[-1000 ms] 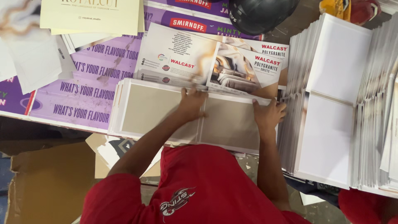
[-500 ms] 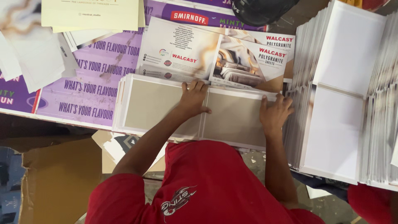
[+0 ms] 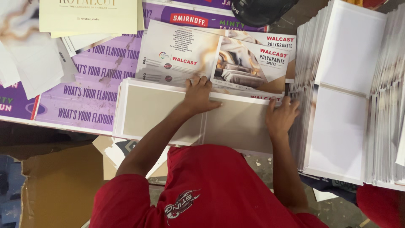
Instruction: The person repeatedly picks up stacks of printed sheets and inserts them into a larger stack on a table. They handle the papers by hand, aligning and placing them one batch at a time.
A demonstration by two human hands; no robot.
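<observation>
Beige folder board [image 3: 152, 110] lies flat and opened out on the tabletop [image 3: 84, 105], two panels with a centre fold line, on top of a small stack of like boards with white edges showing at its left side. Left hand [image 3: 198, 96] is pressed palm-down on the board's far edge near the fold, fingers spread, grip released, nothing grasped. Right hand [image 3: 282, 116] rests on the right panel's far right corner, fingers flat and reaching the edge just beside the tall stack of white sheets [image 3: 350, 93]; grip loose, not closed on anything as far as visible. Printed brochure sheets [image 3: 211, 57] with a bedroom photo lie fanned just beyond the board, partly tucked under its far edge. Purple poster [image 3: 90, 90] covers the tabletop to the left. Cream card [image 3: 88, 16] sits at the far left on top of loose white papers [image 3: 25, 67]. Dark rounded object [image 3: 259, 10] at the top edge, kind unclear. Brown cardboard [image 3: 55, 190] below the tabletop edge on the left. Person wears a red shirt [image 3: 211, 190], both forearms bare.
</observation>
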